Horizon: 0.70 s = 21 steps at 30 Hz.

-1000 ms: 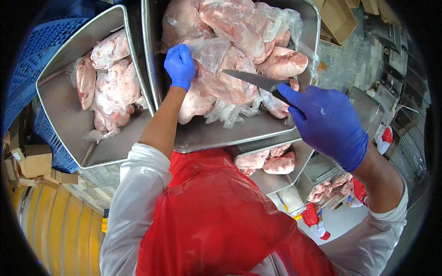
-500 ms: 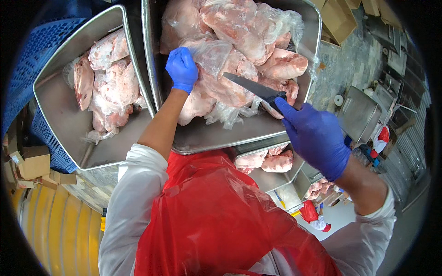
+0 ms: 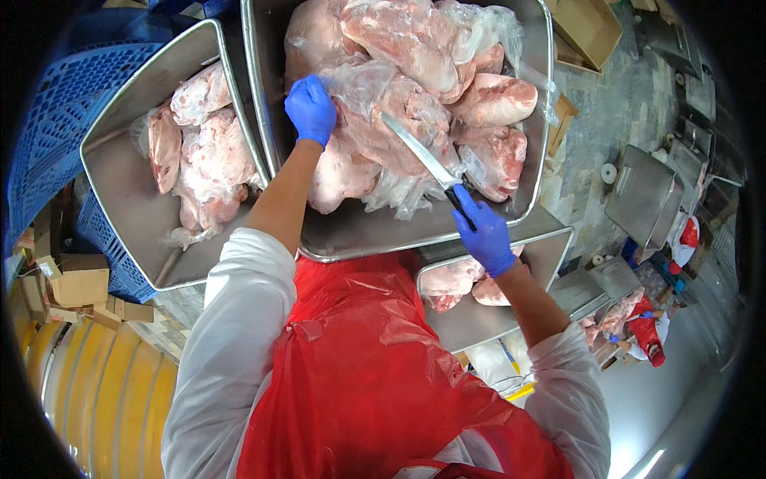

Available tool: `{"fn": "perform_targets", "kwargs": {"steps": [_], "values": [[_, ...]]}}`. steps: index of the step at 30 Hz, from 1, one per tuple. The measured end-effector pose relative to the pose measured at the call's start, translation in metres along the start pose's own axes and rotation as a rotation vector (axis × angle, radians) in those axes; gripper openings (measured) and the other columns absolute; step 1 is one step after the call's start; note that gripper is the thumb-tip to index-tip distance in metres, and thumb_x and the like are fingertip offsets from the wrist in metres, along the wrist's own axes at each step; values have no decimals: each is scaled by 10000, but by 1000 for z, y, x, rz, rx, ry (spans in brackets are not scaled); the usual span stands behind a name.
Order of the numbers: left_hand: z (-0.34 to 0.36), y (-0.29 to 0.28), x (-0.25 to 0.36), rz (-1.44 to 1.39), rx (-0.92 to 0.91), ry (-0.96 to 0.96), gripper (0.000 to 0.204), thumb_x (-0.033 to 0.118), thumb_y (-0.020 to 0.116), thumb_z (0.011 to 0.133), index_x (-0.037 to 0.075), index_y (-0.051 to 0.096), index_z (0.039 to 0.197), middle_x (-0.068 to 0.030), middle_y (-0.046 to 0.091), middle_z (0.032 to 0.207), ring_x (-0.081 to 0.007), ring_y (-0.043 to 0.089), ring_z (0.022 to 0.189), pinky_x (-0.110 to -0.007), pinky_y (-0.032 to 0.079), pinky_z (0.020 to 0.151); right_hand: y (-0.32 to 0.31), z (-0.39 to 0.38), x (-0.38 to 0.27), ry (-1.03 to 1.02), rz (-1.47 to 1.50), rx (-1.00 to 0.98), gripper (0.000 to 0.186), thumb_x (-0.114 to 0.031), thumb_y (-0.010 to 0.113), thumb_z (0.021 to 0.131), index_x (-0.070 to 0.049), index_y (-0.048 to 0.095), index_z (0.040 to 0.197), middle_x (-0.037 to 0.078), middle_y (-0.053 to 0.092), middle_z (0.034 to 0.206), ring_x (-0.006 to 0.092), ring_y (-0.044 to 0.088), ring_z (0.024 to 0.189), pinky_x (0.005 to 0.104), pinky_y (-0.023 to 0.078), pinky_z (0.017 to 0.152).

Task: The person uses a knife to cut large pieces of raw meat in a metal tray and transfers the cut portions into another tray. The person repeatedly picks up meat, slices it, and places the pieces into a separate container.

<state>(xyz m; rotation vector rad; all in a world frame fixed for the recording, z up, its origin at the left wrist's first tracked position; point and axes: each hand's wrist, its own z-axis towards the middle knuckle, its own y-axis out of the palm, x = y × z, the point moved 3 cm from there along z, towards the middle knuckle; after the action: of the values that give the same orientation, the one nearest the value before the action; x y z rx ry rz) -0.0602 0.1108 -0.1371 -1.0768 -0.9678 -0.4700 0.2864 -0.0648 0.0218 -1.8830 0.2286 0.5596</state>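
Observation:
A deep steel tub [image 3: 359, 244] in front of me holds several large pink cuts of meat, many in clear plastic film. My left hand [image 3: 311, 112], in a blue glove, is closed in a fist on the plastic film [image 3: 359, 78] at the left end of the middle cut of meat [image 3: 411, 104]. In my right hand [image 3: 484, 238], also gloved in blue, is the black handle of a knife [image 3: 416, 148]. Its long blade slants up and left across the middle cut, the tip on or just above the meat. Loose film bunches below that cut.
A second steel tub [image 3: 120, 172] with meat stands at the left, and another steel tub [image 3: 531, 307] sits below right. Blue plastic crates [image 3: 60, 120] and cardboard boxes [image 3: 80, 283] lie far left. Co-workers in red [image 3: 646, 329] stand at the right.
My right hand has moved left and down with the knife, and the blade has turned so its side catches the light. My left hand stays at the film. The view has shifted slightly.

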Motion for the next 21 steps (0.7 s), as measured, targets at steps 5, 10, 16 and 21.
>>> {"fn": "perform_targets", "kwargs": {"steps": [5, 10, 16, 21], "values": [[-1, -1, 1, 13, -10, -91, 408, 228, 500, 997, -39, 610, 709, -252, 637, 757, -440, 620, 687, -511, 474, 652, -7, -16, -34, 154, 102, -16, 606, -257, 699, 966, -274, 498, 1538, 166, 604, 821, 379, 641, 678, 488, 521, 620], [-1, -1, 3, 41, 9, -41, 415, 229, 493, 1005, -42, 621, 717, -253, 643, 759, -435, 625, 692, -510, 477, 654, -87, -7, -44, 169, 89, -37, 532, -255, 700, 963, -282, 576, 1480, 151, 595, 755, 370, 645, 681, 482, 520, 629], [-2, -1, 7, -1, -11, -75, 375, 199, 506, 996, -33, 624, 726, -246, 642, 761, -429, 630, 707, -498, 485, 657, -125, 53, -49, 40, -145, -140, 468, -281, 687, 966, -282, 622, 1429, 162, 630, 767, 367, 651, 678, 485, 527, 620], [-2, 1, -8, 18, -33, -11, 344, 184, 514, 993, -11, 642, 740, -234, 654, 778, -414, 641, 734, -485, 496, 661, -159, 102, -70, -82, -295, -274, 391, -328, 648, 986, -259, 656, 1371, 164, 672, 814, 364, 674, 695, 494, 542, 628]]}}
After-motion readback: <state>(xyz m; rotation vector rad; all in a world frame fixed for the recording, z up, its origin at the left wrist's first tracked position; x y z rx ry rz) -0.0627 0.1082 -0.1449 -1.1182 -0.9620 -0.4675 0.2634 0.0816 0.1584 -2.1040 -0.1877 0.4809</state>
